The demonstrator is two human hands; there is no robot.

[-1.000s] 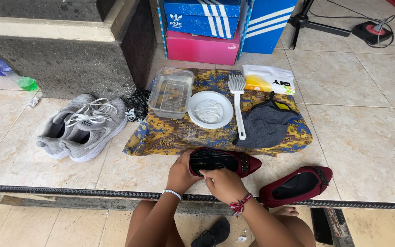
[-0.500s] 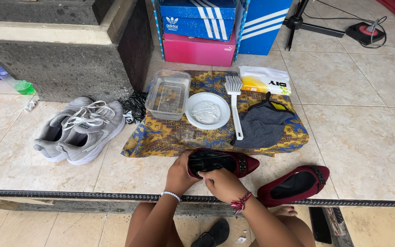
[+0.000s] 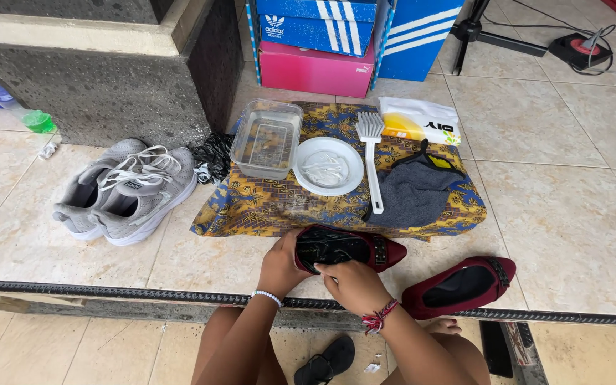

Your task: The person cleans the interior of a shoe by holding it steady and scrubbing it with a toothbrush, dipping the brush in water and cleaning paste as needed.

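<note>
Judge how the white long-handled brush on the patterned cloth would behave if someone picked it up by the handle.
The white brush looks like rigid plastic, so it would probably stay stiff. Its bristle head is wider than the slim handle, so it may feel slightly head-heavy. It lies flat on the patterned cloth, unlikely to roll.

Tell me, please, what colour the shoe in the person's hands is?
Dark red shoe with a black insole, seen in the head view.
</note>
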